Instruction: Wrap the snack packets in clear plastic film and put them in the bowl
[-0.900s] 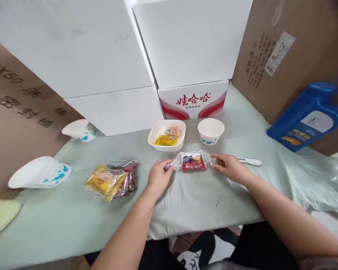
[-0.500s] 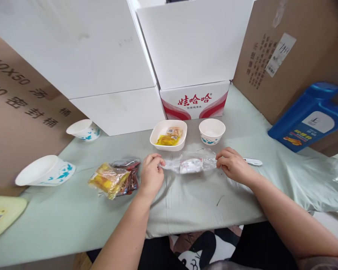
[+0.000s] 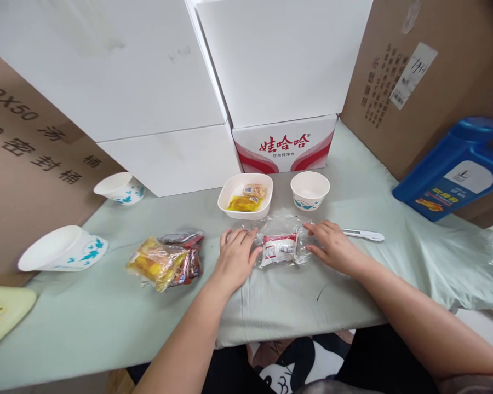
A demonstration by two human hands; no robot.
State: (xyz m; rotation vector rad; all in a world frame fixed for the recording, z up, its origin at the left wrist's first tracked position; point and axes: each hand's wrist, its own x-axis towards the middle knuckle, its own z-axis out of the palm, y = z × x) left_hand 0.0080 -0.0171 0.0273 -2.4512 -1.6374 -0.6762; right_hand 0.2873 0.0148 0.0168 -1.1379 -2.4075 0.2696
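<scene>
A small white packet with red edges [image 3: 280, 249] lies on clear plastic wrap [image 3: 290, 223] spread on the cloth. My left hand [image 3: 236, 254] rests with fingers spread, its fingertips on the left side of the wrap. On the opposite side, my right hand [image 3: 332, 246] has its fingers apart, touching the wrap's right edge. Just beyond the right hand lies a white utility knife [image 3: 363, 235]. Left of my left hand sits a pile of yellow and dark reddish packets [image 3: 164, 262].
Behind the wrap stand a white square bowl [image 3: 225, 203] holding packets and a round paper bowl [image 3: 310, 191]. Two more paper bowls [image 3: 125, 189] tip sideways at the left. White cartons [image 3: 285, 148] line the back; a blue bottle [image 3: 456, 169] leans at the right.
The wrap was stretched between both pinching hands; now it lies flat with the packet turned to show its label. Both hands have loosened, the left shifting right.
</scene>
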